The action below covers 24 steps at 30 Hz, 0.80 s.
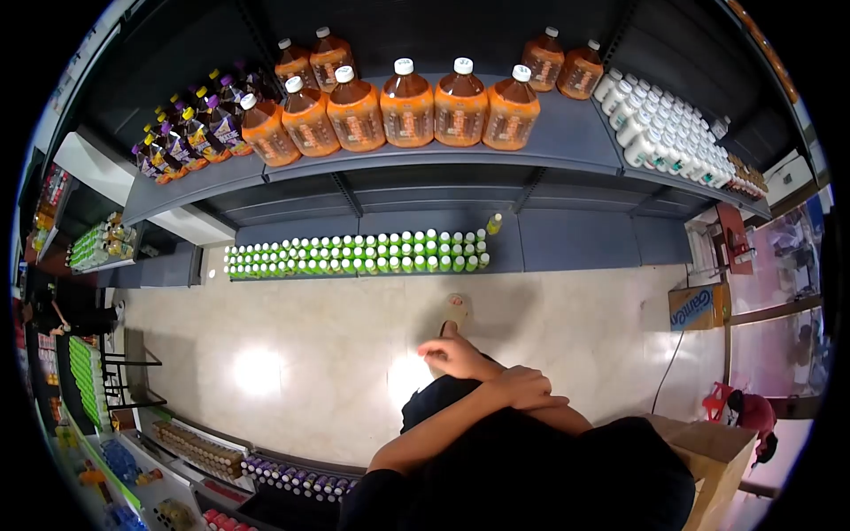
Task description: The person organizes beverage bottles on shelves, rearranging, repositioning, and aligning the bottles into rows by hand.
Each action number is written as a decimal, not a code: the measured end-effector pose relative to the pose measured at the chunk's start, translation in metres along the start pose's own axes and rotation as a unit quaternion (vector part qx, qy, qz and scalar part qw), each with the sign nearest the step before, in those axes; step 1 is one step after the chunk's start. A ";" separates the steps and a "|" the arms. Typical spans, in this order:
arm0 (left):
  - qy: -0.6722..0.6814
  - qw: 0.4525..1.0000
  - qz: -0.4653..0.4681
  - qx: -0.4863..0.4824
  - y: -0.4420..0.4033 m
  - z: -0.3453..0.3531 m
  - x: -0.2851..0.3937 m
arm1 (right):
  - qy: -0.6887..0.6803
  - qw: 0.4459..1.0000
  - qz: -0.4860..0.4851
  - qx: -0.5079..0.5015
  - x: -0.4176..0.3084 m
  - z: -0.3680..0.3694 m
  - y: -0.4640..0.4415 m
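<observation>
My left hand (524, 389) lies across my right forearm, its fingers wrapped around it near the wrist. Past it, toward the left, reaches my right hand (459, 356), empty, with thumb and fingers apart. Both arms are crossed in front of my dark clothing (531, 469). One shoe (456, 306) shows on the floor just beyond my right hand. Neither hand touches any goods. Ahead, rows of green bottles with white caps (359, 257) stand on the low shelf, and a single yellow-green bottle (494, 224) stands apart at their right end.
Large orange-labelled bottles (407, 111) line the upper shelf, between dark purple-labelled bottles (190, 133) and white bottles (660, 128). A cardboard box (695, 307) sits on the floor at right, near a cable (668, 372). Other people (75, 314) are at far left and lower right.
</observation>
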<state>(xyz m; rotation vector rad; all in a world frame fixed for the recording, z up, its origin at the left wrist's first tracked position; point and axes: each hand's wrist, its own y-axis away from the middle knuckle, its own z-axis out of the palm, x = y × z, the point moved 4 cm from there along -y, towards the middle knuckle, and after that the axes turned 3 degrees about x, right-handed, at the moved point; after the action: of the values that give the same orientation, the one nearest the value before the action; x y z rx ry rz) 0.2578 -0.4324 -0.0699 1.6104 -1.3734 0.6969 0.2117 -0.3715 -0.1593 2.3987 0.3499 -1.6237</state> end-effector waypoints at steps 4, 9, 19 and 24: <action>-0.017 1.000 0.009 0.012 0.007 0.020 0.016 | -0.121 0.986 0.046 0.107 0.035 0.013 0.017; -0.016 0.999 0.008 -0.044 -0.004 0.036 0.028 | -0.119 0.985 0.067 0.108 0.026 0.004 0.041; 0.002 0.999 0.007 -0.035 -0.039 0.035 0.028 | -0.196 0.973 0.059 0.110 0.050 -0.019 0.049; -0.036 0.997 0.013 -0.063 -0.092 0.017 0.045 | -0.226 0.961 0.055 0.152 0.079 -0.074 0.059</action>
<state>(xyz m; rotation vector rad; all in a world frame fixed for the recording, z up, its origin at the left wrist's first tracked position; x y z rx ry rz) 0.3550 -0.4685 -0.0629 1.5325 -1.4645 0.5594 0.3239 -0.3989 -0.2025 2.0929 -0.1200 -2.2296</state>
